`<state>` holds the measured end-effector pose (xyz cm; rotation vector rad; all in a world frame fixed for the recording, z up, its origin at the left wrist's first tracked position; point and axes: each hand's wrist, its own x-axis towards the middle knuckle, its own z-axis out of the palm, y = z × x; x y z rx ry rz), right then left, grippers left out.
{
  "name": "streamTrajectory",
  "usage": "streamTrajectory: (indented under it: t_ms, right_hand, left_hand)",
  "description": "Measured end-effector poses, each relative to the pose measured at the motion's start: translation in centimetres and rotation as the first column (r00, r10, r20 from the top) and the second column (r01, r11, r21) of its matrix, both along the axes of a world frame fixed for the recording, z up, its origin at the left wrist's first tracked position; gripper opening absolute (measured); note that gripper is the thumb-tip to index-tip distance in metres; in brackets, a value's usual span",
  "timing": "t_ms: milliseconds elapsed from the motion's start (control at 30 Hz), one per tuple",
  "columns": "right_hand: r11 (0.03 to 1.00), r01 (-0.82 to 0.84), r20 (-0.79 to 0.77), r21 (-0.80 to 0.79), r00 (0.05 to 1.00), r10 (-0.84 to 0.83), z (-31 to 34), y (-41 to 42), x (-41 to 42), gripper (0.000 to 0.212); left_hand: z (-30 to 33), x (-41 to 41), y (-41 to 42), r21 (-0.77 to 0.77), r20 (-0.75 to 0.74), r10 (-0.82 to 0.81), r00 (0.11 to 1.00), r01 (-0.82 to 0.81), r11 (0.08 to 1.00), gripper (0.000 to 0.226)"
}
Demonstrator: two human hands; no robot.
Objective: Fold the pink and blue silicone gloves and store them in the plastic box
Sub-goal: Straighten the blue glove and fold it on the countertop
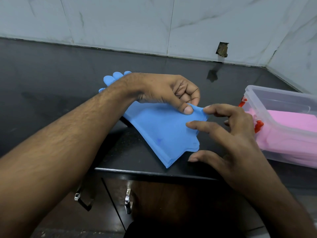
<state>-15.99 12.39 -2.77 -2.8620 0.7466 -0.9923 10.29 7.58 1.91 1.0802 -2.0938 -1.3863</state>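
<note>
Our left hand point(164, 93) pinches the blue gloves' point(161, 131) cuff corner, likely to fold them; our right hand point(228, 134), fingers spread, touches that edge; pink gloves point(291, 121) already lie in the box point(257, 93) at right.

Your blue gloves point(161, 133) lay stacked flat on the tabletop point(51, 86), fingertips pointing away, one cuff corner lifted. Your pink gloves point(291, 131) sat folded inside the clear box point(274, 95) at right.

Blue gloves point(159, 131) on black counter point(60, 79), cuff pinched in left hand point(164, 91).
</note>
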Motion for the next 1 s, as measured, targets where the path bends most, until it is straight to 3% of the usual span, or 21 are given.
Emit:
streamTrajectory:
  t_ms: [200,467,600,767,833,1000]
  right_hand:
    - [0.978,0.035,0.055,-0.205,0.998,-0.024,-0.5,0.6,0.2,0.021]
    - [0.944,-0.027,0.098,-0.328,0.993,0.062,-1.0,0.7,-0.4,0.019]
    - [0.932,-0.098,0.091,-0.348,0.986,0.138,-1.3,0.7,-0.7,0.016]
    - [0.946,-0.168,0.052,-0.279,0.981,0.189,-0.6,0.7,-0.7,0.014]
    - [0.947,-0.183,0.027,-0.263,0.980,0.197,-0.5,0.6,-0.6,0.013]
    - [0.958,-0.187,-0.008,-0.219,0.982,0.190,-0.5,0.6,-0.9,0.019]
  left_hand:
    - [0.1,-0.5,0.3,0.069,-0.022,-0.078,0.997,0.079,0.995,0.009]
    - [-0.2,-2.8,0.2,-0.010,-0.025,-0.143,0.989,0.143,0.990,0.024]
    - [1.0,-2.1,0.5,-0.175,-0.121,0.038,0.992,-0.059,0.983,0.031]
    - [1.5,-1.0,2.6,-0.350,-0.266,0.369,0.890,-0.446,0.824,0.020]
    - [0.7,-1.3,4.1,-0.395,-0.255,0.449,0.857,-0.515,0.760,0.017]
    - [-1.6,-3.2,8.9,-0.444,-0.164,0.540,0.826,-0.551,0.707,0.014]
